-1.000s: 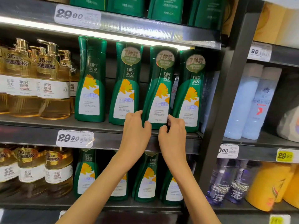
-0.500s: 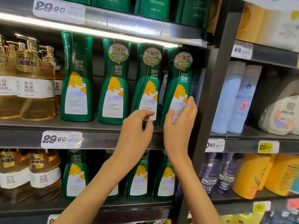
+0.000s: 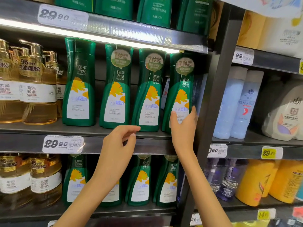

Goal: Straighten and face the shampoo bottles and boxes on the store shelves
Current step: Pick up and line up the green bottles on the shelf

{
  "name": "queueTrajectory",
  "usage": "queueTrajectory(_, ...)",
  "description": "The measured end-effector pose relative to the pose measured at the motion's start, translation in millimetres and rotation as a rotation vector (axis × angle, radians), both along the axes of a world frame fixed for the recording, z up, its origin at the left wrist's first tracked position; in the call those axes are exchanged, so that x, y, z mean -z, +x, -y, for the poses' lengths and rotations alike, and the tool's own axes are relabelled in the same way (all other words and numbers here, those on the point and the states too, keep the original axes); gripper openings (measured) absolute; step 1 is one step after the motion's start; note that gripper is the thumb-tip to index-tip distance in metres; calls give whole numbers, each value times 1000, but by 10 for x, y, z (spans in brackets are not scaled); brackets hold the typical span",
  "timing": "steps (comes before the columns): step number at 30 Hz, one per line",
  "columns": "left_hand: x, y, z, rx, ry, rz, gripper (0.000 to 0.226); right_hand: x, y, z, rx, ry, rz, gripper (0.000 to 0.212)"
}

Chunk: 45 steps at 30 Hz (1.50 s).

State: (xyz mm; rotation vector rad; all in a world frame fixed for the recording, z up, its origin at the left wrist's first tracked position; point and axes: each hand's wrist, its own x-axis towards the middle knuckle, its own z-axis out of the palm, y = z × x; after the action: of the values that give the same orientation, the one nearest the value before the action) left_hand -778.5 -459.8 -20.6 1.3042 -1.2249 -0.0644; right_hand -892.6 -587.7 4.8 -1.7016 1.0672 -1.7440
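Head view: your right hand [image 3: 183, 128] grasps the lower part of the rightmost tall green plastic shampoo bottle [image 3: 179, 89]. Your thumb lies on the left edge of its white label and your fingers wrap round its right side, close to the dark metal shelf upright [image 3: 213, 112]. That bottle stands upright on the middle grey metal shelf [image 3: 98, 130], last in a row of four alike, with its yellow-flower label facing you.

Your left hand [image 3: 118, 141] hangs in front of the shelf's front rail, fingers loosely curled, holding nothing. Its index fingertip sits just below the base of the third green bottle [image 3: 147, 95]; whether it touches cannot be told.

The second green bottle [image 3: 115, 89] and the first green bottle [image 3: 79, 82] stand further left, labels forward, with small gaps between them. The first one lacks the round sticker that the other three carry.

Left of the row stand amber pump bottles with gold caps [image 3: 37, 89]. A white price tag reading 29.90 [image 3: 63, 144] sits on the rail beneath. Pale blue bottles [image 3: 236, 102] stand in the bay to the right of the upright.
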Motion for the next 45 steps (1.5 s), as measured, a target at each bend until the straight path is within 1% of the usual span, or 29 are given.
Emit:
queueTrajectory(3, 34, -22, -40, 8, -19, -11, 28, 8, 15, -22, 45, -22, -24, 78)
queueTrajectory(4, 41, -23, -51, 8, -22, -14, 29, 7, 24, -27, 70, -29, -28, 76)
queueTrajectory(6, 53, -10, -70, 7, -20, -16, 29, 9, 45, -42, 120, -49, -28, 64)
queueTrajectory(8, 68, 15, -97, -3, -12, -18, 30, 17, 50, -64, 145, -65, -45, 56)
queueTrajectory(12, 95, 72, -169, -22, -13, -21, 30, 33, 8, -93, 67, -80, -69, 50)
queueTrajectory(14, 114, 97, -197, -23, -12, -24, 30, 26, 18, -155, 101, -99, -109, 51)
queueTrajectory(19, 171, 111, -221, -47, 8, -36, 29, 4, 51, -344, 312, -137, -230, 56)
queueTrajectory(21, 178, 93, -232, -53, 8, -38, 29, -30, 8, -411, 324, -127, -235, 55)
queueTrajectory(23, 174, 64, -247, -41, 5, -27, 29, -53, -47, -483, 282, -117, -200, 51)
queueTrajectory(27, 168, -36, -276, 12, 6, -18, 27, -56, -178, -694, 101, -76, -57, 41)
queueTrajectory(29, 190, -106, -300, 73, 37, -37, 24, 37, -291, -806, 10, -42, -21, 33)
queueTrajectory(31, 227, -209, -345, 193, 98, -109, 19, 214, -403, -950, -109, -11, 36, 26)
queueTrajectory(32, 252, -275, -373, 284, 122, -180, 23, 328, -455, -1033, -164, -4, 64, 23)
queueTrajectory(33, 294, -338, -399, 375, 132, -255, 34, 445, -501, -1120, -220, -2, 85, 22)
queueTrajectory(35, 427, -468, -437, 501, 156, -390, 53, 679, -572, -1270, -344, 26, 114, 29)
queueTrajectory(37, 600, -578, -497, 508, 219, -447, 69, 918, -621, -1371, -456, 94, 141, 37)
queueTrajectory(38, 698, -622, -538, 497, 247, -463, 73, 1025, -640, -1417, -500, 138, 149, 36)
queueTrajectory(39, 805, -655, -584, 481, 261, -455, 71, 1126, -659, -1460, -536, 176, 143, 34)
queueTrajectory(42, 1104, -707, -719, 492, 259, -404, 52, 1358, -734, -1551, -626, 274, 60, 31)
queueTrajectory(44, 1290, -692, -806, 503, 277, -420, 42, 1442, -805, -1530, -626, 328, 12, 25)
queueTrajectory(45, 1383, -677, -848, 498, 294, -439, 36, 1471, -836, -1491, -600, 354, -29, 29)
